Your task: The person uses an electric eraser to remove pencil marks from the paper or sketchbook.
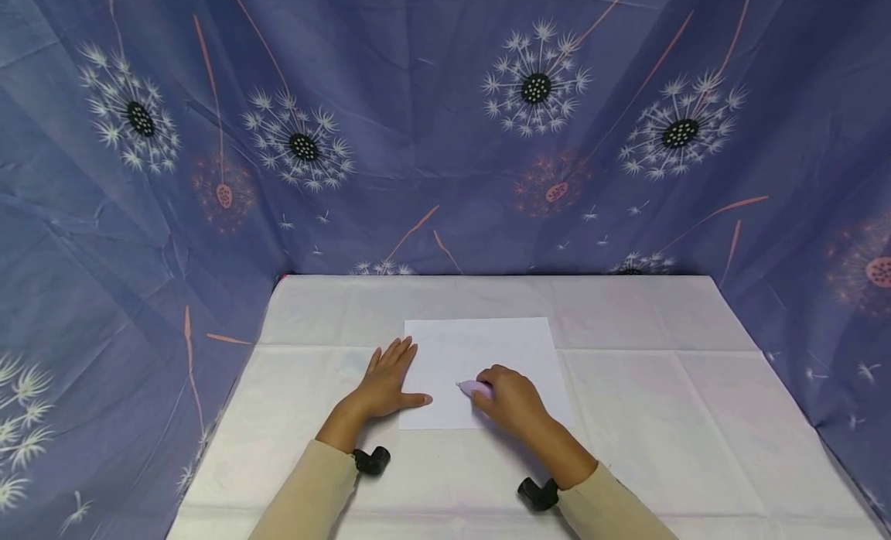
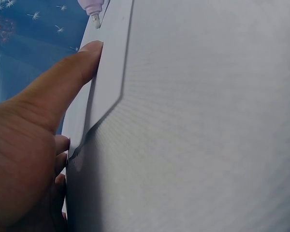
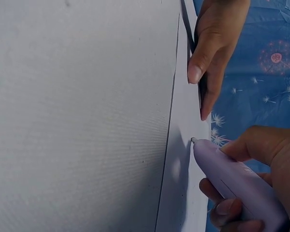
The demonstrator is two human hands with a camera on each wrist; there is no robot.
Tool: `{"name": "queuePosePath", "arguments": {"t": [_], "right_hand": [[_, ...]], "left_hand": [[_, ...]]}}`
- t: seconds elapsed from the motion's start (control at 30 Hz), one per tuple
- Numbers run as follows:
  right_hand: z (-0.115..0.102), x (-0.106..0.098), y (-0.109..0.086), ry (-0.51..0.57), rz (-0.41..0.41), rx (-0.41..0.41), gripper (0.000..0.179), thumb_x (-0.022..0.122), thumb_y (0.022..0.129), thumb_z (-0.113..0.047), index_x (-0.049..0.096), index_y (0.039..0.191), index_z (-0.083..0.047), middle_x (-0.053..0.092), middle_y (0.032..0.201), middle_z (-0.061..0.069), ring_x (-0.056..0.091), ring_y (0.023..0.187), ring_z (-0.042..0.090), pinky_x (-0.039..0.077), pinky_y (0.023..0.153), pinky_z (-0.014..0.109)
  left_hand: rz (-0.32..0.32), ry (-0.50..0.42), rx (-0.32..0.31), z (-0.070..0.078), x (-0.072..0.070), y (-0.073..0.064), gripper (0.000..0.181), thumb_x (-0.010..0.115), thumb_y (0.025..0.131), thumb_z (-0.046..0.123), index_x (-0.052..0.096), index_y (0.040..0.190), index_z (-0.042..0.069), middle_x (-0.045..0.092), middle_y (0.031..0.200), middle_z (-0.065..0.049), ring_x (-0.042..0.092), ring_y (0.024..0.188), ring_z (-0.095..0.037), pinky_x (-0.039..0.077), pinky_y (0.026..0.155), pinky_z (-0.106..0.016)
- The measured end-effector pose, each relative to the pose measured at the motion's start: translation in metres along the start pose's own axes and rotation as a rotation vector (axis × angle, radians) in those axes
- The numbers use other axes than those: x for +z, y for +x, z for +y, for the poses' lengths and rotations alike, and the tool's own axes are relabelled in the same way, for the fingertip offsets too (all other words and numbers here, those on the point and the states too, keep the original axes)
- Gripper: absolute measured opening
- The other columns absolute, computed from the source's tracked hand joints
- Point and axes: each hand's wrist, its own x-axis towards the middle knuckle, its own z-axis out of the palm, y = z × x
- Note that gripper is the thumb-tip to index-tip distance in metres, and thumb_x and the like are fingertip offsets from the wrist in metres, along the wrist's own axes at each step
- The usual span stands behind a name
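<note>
A white sheet of paper (image 1: 480, 346) lies on the cloth-covered table in front of me. My left hand (image 1: 385, 387) rests at its left edge, fingers spread, with the thumb reaching over the sheet. My right hand (image 1: 515, 401) grips a lilac pen-shaped tool (image 3: 239, 183) with a thick rounded body and a small metal tip. In the head view the tool points left over the middle of the paper. From the right wrist, its tip appears right at the paper's surface. Part of the tool's body is hidden in the palm.
A white cloth (image 1: 640, 416) with fold creases covers the table. Behind and beside it hangs a blue curtain (image 1: 418, 138) with dandelion patterns. Black wrist mounts (image 1: 372, 461) sit below both hands, at the beige sleeves (image 1: 309, 490).
</note>
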Motion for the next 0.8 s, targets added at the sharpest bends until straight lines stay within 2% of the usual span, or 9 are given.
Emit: {"name": "queuePosePath", "arguments": {"t": [0.23,0.5,0.8], "right_hand": [[0.0002,-0.0008,0.0015,0.004,0.01,0.001,0.012,0.079,0.085,-0.021,0.076,0.09,-0.011,0.068,0.082,0.0,0.056,0.068,0.012,0.049,0.064,0.031],[-0.0008,-0.0021,0.0015,-0.004,-0.03,0.017,0.013,0.079,0.083,-0.022,0.077,0.091,-0.012,0.068,0.083,-0.001,0.056,0.069,0.011,0.049,0.065,0.031],[-0.001,-0.0011,0.0029,-0.023,-0.028,0.023,0.015,0.079,0.085,-0.023,0.077,0.093,-0.011,0.069,0.084,0.0,0.058,0.069,0.012,0.05,0.065,0.032]], "left_hand": [[0.004,0.004,0.003,-0.0009,0.0012,0.0011,0.105,0.075,0.084,0.057,0.025,0.161,0.006,0.016,0.171,-0.01,0.008,0.16,-0.031,0.002,0.128,-0.058],[0.004,0.006,0.003,-0.0011,0.001,0.0008,0.105,0.075,0.084,0.058,0.025,0.161,0.006,0.016,0.171,-0.011,0.009,0.16,-0.032,0.002,0.128,-0.058],[-0.002,0.0,0.0,-0.0018,0.0023,0.0012,0.105,0.075,0.084,0.058,0.025,0.161,0.006,0.015,0.171,-0.011,0.008,0.16,-0.032,0.001,0.128,-0.058]]}}
